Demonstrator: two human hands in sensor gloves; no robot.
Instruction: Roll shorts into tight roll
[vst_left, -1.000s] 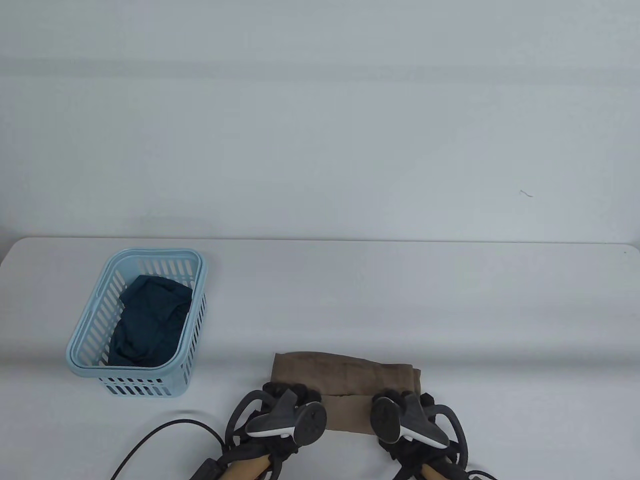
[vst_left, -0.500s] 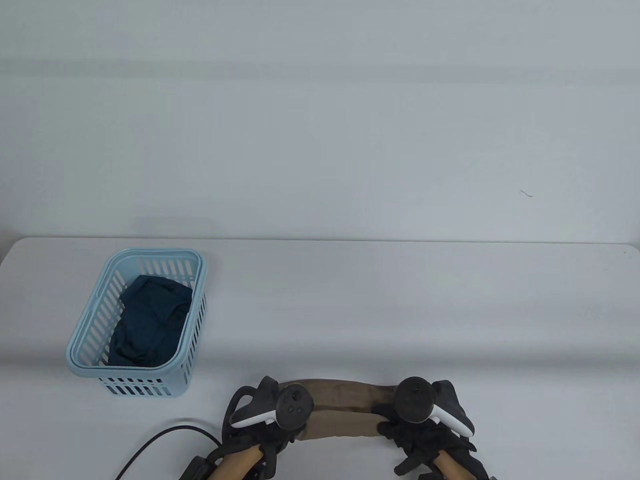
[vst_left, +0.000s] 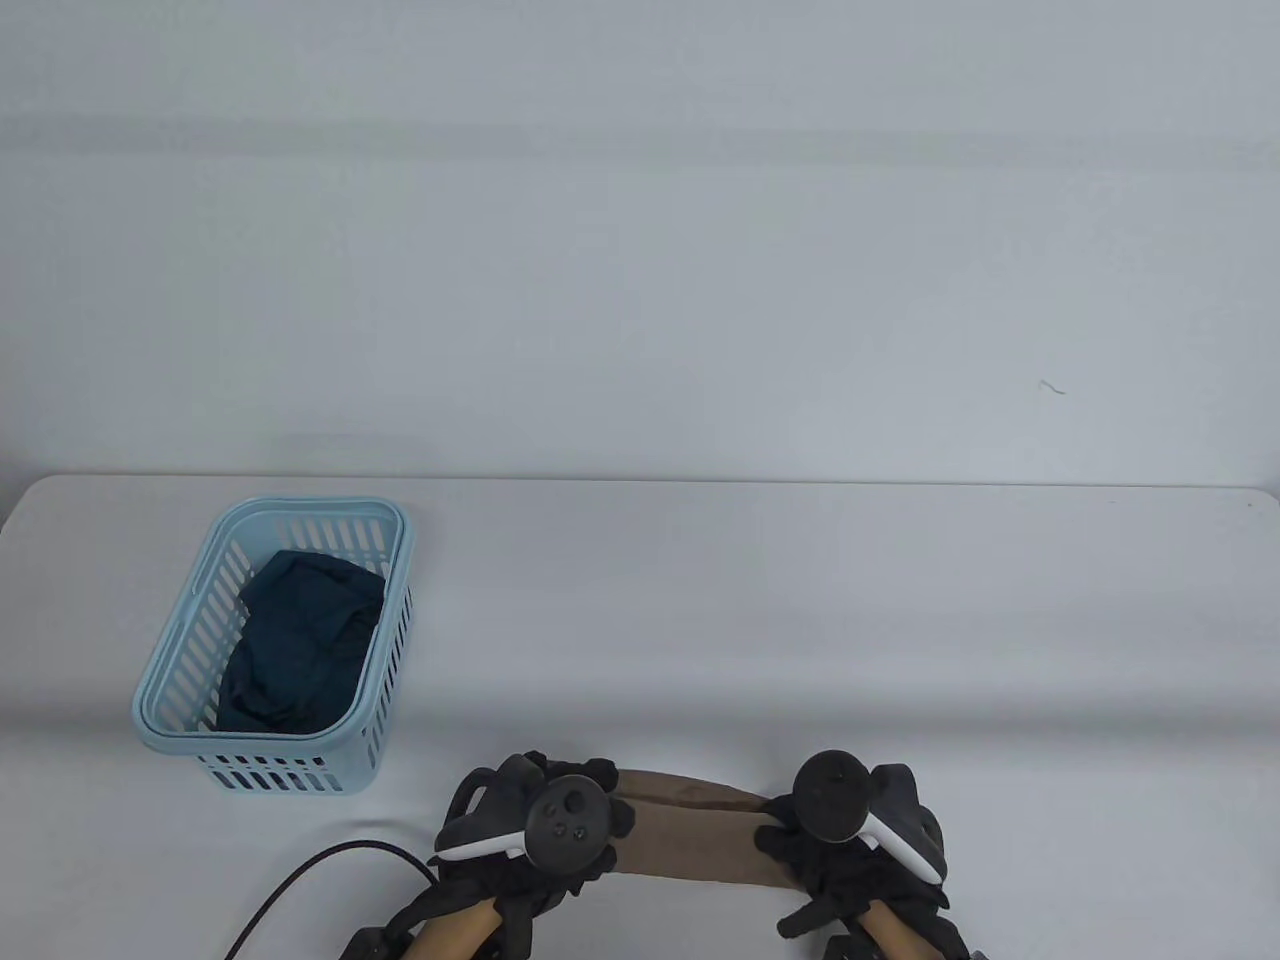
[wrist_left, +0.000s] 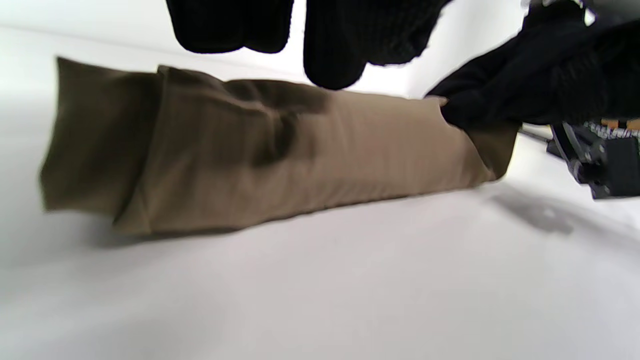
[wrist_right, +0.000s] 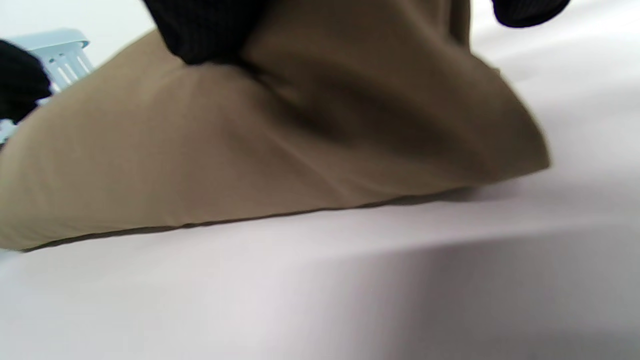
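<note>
The tan shorts (vst_left: 690, 835) lie as a thick roll across the near table edge, between my hands. My left hand (vst_left: 545, 825) is at the roll's left end; in the left wrist view its fingers (wrist_left: 330, 45) hang straight over the roll (wrist_left: 300, 150), and no grip shows. My right hand (vst_left: 840, 815) grips the right end; its fingers (wrist_left: 480, 107) close on the cloth there. In the right wrist view its fingers (wrist_right: 210, 30) press into the tan cloth (wrist_right: 280, 150).
A light blue slotted basket (vst_left: 160, 700) stands at the left with a dark blue garment (vst_left: 300, 640) in it. A black cable (vst_left: 310, 875) runs along the near edge, left of my left hand. The white table (vst_left: 800, 600) stretches beyond the roll.
The shorts went from a wider folded strip to a narrower roll, closer to the near edge. Both hands turned over and drew back toward me with it.
</note>
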